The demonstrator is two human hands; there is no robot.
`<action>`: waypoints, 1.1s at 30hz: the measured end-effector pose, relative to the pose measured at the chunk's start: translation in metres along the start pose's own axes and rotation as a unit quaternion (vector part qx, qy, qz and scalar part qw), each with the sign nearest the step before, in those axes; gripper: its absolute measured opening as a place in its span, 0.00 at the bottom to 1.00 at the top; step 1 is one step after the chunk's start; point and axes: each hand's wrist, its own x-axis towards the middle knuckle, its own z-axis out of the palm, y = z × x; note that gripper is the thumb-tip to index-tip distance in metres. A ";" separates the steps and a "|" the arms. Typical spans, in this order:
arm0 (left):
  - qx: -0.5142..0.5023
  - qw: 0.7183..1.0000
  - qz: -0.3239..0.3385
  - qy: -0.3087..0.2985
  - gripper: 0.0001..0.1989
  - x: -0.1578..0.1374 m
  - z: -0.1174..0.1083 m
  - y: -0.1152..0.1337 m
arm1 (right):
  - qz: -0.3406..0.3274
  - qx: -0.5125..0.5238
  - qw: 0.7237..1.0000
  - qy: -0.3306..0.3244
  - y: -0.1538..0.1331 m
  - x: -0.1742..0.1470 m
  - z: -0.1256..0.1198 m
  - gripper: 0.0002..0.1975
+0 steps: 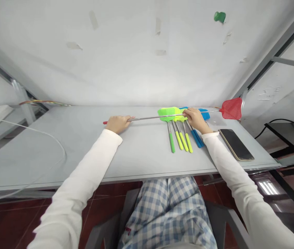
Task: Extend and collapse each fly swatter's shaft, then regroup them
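Note:
A red fly swatter [231,108] with a long metal rod stretches sideways above the table. My left hand [118,124] is closed round its red handle, whose tip sticks out on the left. Farther along, my right hand [195,119] grips the rod, some way short of the red mesh head. Below and behind the rod lie several shorter fly swatters: a green one [172,142], several yellow ones [181,141] and blue ones [197,139]. Their heads overlap near the wall, and their handles point toward me. My right hand partly hides the blue ones.
The grey table [136,152] meets a white wall at the back. A smartphone [236,144] lies to the right of my right forearm. On the left, a white cable [55,140] curves across the tabletop, and coloured wires [45,102] run along the back.

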 end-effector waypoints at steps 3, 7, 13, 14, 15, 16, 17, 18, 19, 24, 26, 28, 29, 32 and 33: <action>0.008 0.999 0.027 -0.027 0.23 -0.002 -0.004 0.022 | -0.006 -0.002 1.000 -0.005 -0.018 0.003 0.000 0.14; -0.009 0.997 0.057 -0.040 0.24 -0.009 -0.013 0.063 | -0.053 0.002 0.998 -0.019 -0.056 0.008 0.005 0.14; -0.018 0.998 0.046 -0.032 0.27 -0.022 -0.023 0.093 | -0.048 0.015 0.998 -0.031 -0.089 0.008 0.012 0.14; -0.019 0.998 0.050 -0.034 0.27 -0.024 -0.024 0.096 | -0.054 0.018 0.998 -0.037 -0.093 0.007 0.013 0.13; -0.021 0.998 0.053 -0.034 0.27 -0.026 -0.025 0.099 | -0.062 0.020 0.997 -0.041 -0.097 0.007 0.015 0.13; -0.022 0.998 0.054 -0.032 0.27 -0.026 -0.025 0.101 | -0.068 0.021 0.997 -0.043 -0.100 0.007 0.017 0.13; -0.022 0.998 0.053 -0.030 0.27 -0.026 -0.026 0.103 | -0.074 0.023 0.996 -0.045 -0.103 0.008 0.018 0.13; -0.020 0.998 0.052 -0.026 0.28 -0.026 -0.025 0.104 | -0.081 0.024 0.995 -0.049 -0.104 0.008 0.018 0.13; -0.018 0.998 0.052 -0.021 0.28 -0.025 -0.025 0.103 | -0.088 0.024 0.994 -0.053 -0.104 0.008 0.017 0.13; -0.005 1.000 0.014 0.010 0.29 -0.013 -0.018 0.077 | -0.095 -0.074 0.991 -0.053 -0.073 0.007 0.007 0.15; 0.005 1.000 -0.016 0.023 0.30 -0.009 -0.016 0.060 | -0.073 -0.112 0.990 -0.048 -0.054 0.005 0.004 0.14; 0.013 0.999 -0.033 0.030 0.31 -0.007 -0.013 0.046 | -0.073 -0.109 0.990 -0.054 -0.039 0.004 0.003 0.12; 0.016 0.999 -0.035 0.031 0.31 -0.006 -0.013 0.041 | -0.078 -0.095 0.991 -0.060 -0.033 0.004 0.003 0.10; 0.021 0.999 -0.028 0.026 0.31 -0.007 -0.012 0.039 | -0.074 -0.039 0.995 -0.059 -0.030 0.005 0.004 0.10; 0.020 0.999 -0.024 0.021 0.31 -0.008 -0.011 0.044 | -0.068 -0.023 0.996 -0.051 -0.033 0.005 0.003 0.11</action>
